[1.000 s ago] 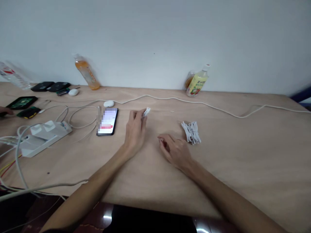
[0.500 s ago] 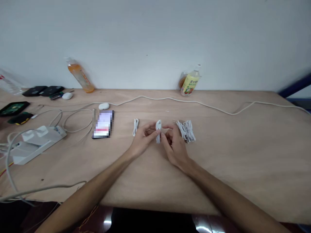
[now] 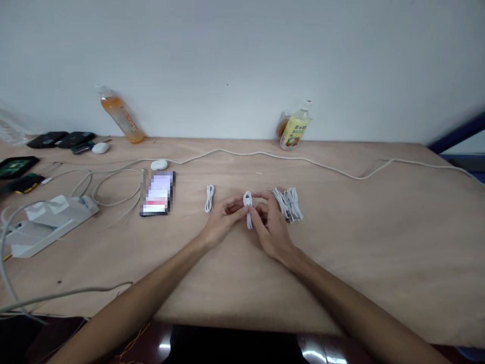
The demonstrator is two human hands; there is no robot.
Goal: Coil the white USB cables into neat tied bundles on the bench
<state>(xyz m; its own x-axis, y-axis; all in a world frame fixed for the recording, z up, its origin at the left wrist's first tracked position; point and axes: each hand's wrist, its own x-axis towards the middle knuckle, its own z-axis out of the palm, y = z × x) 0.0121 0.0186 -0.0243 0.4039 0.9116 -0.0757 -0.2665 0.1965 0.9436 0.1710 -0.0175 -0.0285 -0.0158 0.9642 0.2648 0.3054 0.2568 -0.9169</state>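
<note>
A folded white cable (image 3: 247, 198) is pinched upright between both hands at the middle of the table. My left hand (image 3: 223, 218) grips it from the left, thumb and fingers closed on its middle. From the right, my right hand (image 3: 273, 225) holds the same cable, its thumb tip meeting the left thumb. Left of the hands lies another folded white cable (image 3: 209, 198). A pile of several bundled white cables (image 3: 291, 205) lies just beyond the right hand's knuckles, partly hidden by it.
A phone (image 3: 158, 194) and a white earbud case (image 3: 159, 165) lie to the left, near a white power strip (image 3: 56, 227) with cords. An orange drink bottle (image 3: 123, 119) and a yellow-labelled bottle (image 3: 295, 129) stand by the wall. A long white cord (image 3: 242, 153) crosses the table's back.
The held cable has turned and dropped slightly, so its top loop now shows open. Both thumbs have come together on it. The whole view has shifted a little.
</note>
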